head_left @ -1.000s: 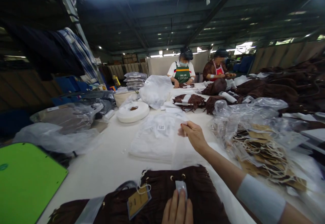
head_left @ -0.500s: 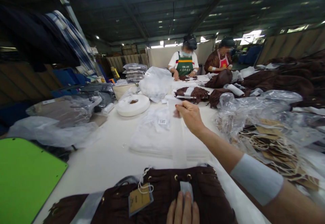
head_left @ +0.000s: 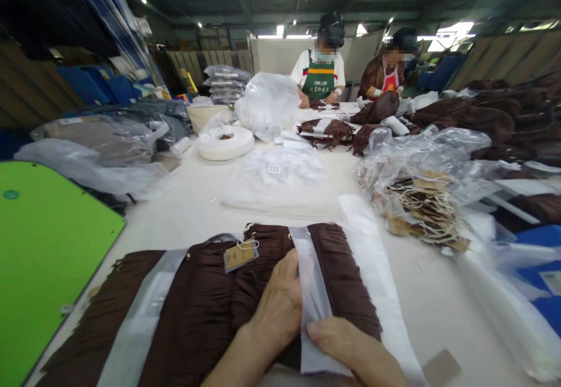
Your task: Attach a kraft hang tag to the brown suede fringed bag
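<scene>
A dark brown gathered, fringed fabric piece (head_left: 205, 299) with metal eyelets lies across the near table. A tan hang tag (head_left: 241, 255) on white cord rests on it. One pale translucent strip (head_left: 151, 293) crosses its left part. A second translucent strip (head_left: 312, 284) runs over its right part towards me. My right hand (head_left: 350, 343) is closed on the near end of this second strip, thumb on top. My left hand (head_left: 280, 299) is bent against the strip's left edge; its fingertips pass beneath the strip, so what they grip is hidden.
White sheeting (head_left: 372, 270) lies right of the brown piece, clear plastic bags (head_left: 280, 185) beyond it. A white tape roll (head_left: 225, 142) stands back left; a green board (head_left: 52, 258) is at left. Loose tags (head_left: 423, 206) pile up right. Two co-workers (head_left: 322, 77) work across the table.
My right hand has come back from far over the table to the near edge, laying the strip over the brown piece. My left hand changed from flat to bent. The view has tilted down.
</scene>
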`<action>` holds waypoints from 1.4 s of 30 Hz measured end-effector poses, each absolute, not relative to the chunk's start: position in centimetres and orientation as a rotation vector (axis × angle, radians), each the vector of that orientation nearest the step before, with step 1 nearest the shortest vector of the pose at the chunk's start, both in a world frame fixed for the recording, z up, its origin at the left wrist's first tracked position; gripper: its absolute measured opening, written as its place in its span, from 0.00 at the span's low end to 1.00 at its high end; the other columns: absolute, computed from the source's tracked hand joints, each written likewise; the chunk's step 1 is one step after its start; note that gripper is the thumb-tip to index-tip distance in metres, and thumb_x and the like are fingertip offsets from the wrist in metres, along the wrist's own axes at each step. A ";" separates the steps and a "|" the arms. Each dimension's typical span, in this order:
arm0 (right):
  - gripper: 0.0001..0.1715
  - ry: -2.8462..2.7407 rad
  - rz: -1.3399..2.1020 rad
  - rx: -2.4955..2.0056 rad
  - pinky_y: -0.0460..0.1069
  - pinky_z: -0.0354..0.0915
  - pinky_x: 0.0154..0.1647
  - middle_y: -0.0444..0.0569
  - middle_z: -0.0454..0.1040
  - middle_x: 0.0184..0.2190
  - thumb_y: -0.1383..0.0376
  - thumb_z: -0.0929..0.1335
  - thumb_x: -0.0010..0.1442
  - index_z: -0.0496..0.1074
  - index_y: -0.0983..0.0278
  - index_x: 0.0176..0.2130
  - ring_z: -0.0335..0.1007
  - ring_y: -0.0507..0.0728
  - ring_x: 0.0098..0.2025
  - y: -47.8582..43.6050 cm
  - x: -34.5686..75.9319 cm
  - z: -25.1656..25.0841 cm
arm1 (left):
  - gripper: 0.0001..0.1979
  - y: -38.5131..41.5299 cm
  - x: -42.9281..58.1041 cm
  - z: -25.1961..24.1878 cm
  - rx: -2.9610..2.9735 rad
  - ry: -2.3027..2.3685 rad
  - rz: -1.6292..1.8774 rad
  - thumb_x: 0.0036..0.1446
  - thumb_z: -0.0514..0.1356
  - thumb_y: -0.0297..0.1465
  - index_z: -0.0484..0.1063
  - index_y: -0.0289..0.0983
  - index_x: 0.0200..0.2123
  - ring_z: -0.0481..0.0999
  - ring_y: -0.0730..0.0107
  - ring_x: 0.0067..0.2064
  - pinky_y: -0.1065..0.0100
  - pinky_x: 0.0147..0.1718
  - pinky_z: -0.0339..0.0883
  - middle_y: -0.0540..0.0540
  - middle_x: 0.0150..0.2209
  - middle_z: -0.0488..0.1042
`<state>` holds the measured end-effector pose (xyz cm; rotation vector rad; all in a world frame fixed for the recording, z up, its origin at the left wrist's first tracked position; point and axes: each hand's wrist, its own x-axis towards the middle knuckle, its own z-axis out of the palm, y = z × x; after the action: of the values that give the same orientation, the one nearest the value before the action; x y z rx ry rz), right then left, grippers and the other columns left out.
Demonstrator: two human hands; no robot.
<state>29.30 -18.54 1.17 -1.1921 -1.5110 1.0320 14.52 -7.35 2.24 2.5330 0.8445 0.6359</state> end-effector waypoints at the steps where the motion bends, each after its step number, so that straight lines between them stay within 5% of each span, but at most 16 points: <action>1: 0.17 -1.568 0.992 -1.129 0.54 0.65 0.52 0.46 0.76 0.41 0.70 0.68 0.54 0.76 0.52 0.42 0.72 0.61 0.46 -18.8 28.9 0.9 | 0.20 -7.3 14.2 2.8 2.522 0.828 0.560 0.55 0.51 0.22 0.63 0.37 0.52 0.60 0.58 0.57 0.56 0.55 0.58 0.38 0.55 0.61; 7: 0.18 -2.002 0.474 -0.816 0.52 0.64 0.51 0.57 0.74 0.44 0.73 0.59 0.63 0.68 0.65 0.51 0.69 0.57 0.49 -18.6 27.9 1.4 | 0.28 -6.7 11.6 4.0 2.644 0.811 0.212 0.51 0.55 0.25 0.56 0.34 0.57 0.53 0.59 0.62 0.48 0.61 0.43 0.39 0.58 0.60; 18: 0.16 -2.205 0.352 -0.756 0.50 0.64 0.48 0.55 0.70 0.40 0.70 0.54 0.68 0.67 0.69 0.42 0.64 0.55 0.46 -19.7 28.1 0.9 | 0.22 -7.7 10.6 2.2 2.763 0.838 0.684 0.54 0.47 0.22 0.59 0.26 0.53 0.54 0.56 0.61 0.48 0.58 0.53 0.31 0.56 0.61; 21: 0.15 -2.240 0.283 -0.825 0.48 0.64 0.44 0.52 0.70 0.38 0.71 0.55 0.67 0.68 0.69 0.40 0.64 0.53 0.42 -19.7 27.9 0.6 | 0.18 -9.2 10.0 3.1 2.913 0.531 0.729 0.59 0.48 0.25 0.62 0.31 0.52 0.52 0.56 0.62 0.50 0.58 0.54 0.37 0.56 0.63; 27: 0.17 -2.212 -0.264 -1.045 0.53 0.58 0.46 0.45 0.70 0.28 0.73 0.56 0.66 0.71 0.66 0.35 0.64 0.53 0.35 -20.7 26.8 -1.2 | 0.15 -11.3 9.3 2.2 3.066 0.197 0.589 0.60 0.52 0.30 0.66 0.34 0.49 0.62 0.60 0.58 0.55 0.53 0.64 0.41 0.52 0.68; 32: 0.23 -2.024 -0.586 -1.182 0.52 0.56 0.48 0.45 0.74 0.30 0.75 0.53 0.66 0.72 0.66 0.33 0.67 0.54 0.39 -23.2 25.5 -1.7 | 0.13 -11.5 9.5 0.6 3.132 0.163 0.738 0.60 0.53 0.28 0.68 0.30 0.47 0.66 0.59 0.55 0.56 0.50 0.68 0.38 0.50 0.70; 42: 0.17 -1.955 -0.301 -1.434 0.47 0.63 0.29 0.49 0.72 0.28 0.77 0.56 0.59 0.69 0.66 0.39 0.68 0.54 0.30 -26.1 26.2 -3.4 | 0.14 -13.1 9.9 -0.1 3.306 0.188 1.011 0.59 0.47 0.19 0.70 0.25 0.43 0.70 0.54 0.51 0.57 0.46 0.71 0.36 0.47 0.72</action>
<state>26.20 -26.06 -3.36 -1.4340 -1.9547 -0.3005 9.94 -13.07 -0.14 3.3059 0.1881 1.0108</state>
